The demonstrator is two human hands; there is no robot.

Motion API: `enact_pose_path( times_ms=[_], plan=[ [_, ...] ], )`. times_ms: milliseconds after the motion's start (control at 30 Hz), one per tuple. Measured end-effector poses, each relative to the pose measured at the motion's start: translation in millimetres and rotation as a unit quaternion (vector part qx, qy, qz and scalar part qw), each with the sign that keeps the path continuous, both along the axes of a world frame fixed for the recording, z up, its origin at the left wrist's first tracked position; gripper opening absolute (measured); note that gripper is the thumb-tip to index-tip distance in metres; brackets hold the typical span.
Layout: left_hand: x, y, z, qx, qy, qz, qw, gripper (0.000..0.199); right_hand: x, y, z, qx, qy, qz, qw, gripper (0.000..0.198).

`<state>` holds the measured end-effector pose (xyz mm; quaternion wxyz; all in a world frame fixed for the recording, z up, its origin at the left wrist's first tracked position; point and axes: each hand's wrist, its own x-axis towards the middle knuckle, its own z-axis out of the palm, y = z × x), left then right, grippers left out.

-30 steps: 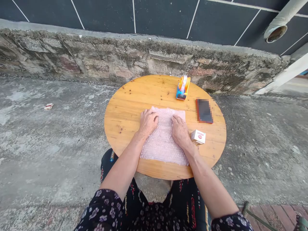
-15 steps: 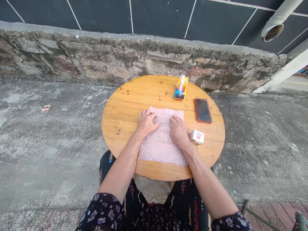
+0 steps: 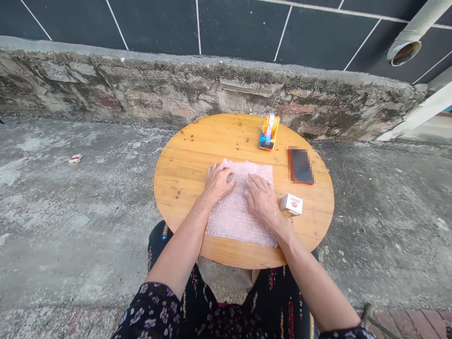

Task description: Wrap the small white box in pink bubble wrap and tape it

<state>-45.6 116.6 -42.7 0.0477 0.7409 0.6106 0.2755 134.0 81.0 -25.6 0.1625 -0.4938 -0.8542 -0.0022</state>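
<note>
A pinkish sheet of bubble wrap [image 3: 236, 216] lies flat on the round wooden table [image 3: 183, 165] in front of me. My left hand [image 3: 218, 182] rests on its upper left part, fingers curved and thumb apart. Lying on the right half of the sheet is my right hand [image 3: 261, 197], with its fingers stretched out. Neither hand grips anything. Just right of my right hand stands a small white box [image 3: 292, 204] with a red mark on top.
A yellow and blue tape dispenser [image 3: 269, 133] stands near the table's far edge. To its right lies a dark phone-like slab [image 3: 301, 165] with a red edge, partly blurred. Behind the table runs a low stone wall [image 3: 162, 89]; a pipe [image 3: 406, 52] juts out at upper right.
My right hand has shifted slightly left on the bubble wrap, its fingers more spread. My left hand stays on the sheet. The whole view has moved a little.
</note>
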Motion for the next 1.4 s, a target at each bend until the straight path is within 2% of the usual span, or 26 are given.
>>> enact_pose_path(
  times_ms=[133,233,467,567,700,767,833,900,1000,1167,1300,1400],
  plan=[
    [0,1,-1.0,0.0,0.003,0.001,1.0,0.021,-5,-28,10,-0.031,-0.047,0.094,0.994,0.04],
    [0,1,-1.7,0.001,-0.002,0.006,1.0,0.021,3,-55,9,-0.063,-0.056,0.122,0.989,0.039],
    [1,0,-1.7,0.005,-0.018,0.002,1.0,0.019,55,-136,15,-0.142,0.007,0.172,0.975,0.036],
    [2,-1,-2.6,0.011,-0.014,0.006,1.0,0.019,77,-150,17,-0.122,0.08,0.138,0.98,0.03],
    [2,-1,-3.3,0.014,-0.005,0.011,1.0,0.021,102,-134,14,-0.027,0.147,-0.018,0.989,0.029],
    [2,-1,-3.1,0.013,-0.003,0.01,1.0,0.021,113,-116,10,0.011,0.177,-0.095,0.98,0.034],
    [2,-1,-2.8,0.012,-0.005,0.007,1.0,0.021,121,-97,3,0.017,0.208,-0.131,0.969,0.047],
    [1,0,-2.6,0.011,-0.012,0.006,1.0,0.021,126,-79,-5,-0.004,0.243,-0.137,0.96,0.062],
    [0,0,-2.5,0.01,-0.022,0.008,1.0,0.019,125,-63,-17,-0.061,0.294,-0.129,0.945,0.07],
    [-1,1,-1.7,0.007,-0.035,0.005,0.999,0.017,128,-54,-24,-0.086,0.303,-0.144,0.938,0.068],
    [-3,3,-2.3,0.0,-0.066,0.005,0.998,0.016,128,-51,-16,-0.097,0.303,-0.159,0.935,0.061],
    [-4,5,-2.3,0.002,-0.104,0.015,0.995,0.017,111,-48,-6,-0.079,0.316,-0.125,0.937,0.055]
  ],
)
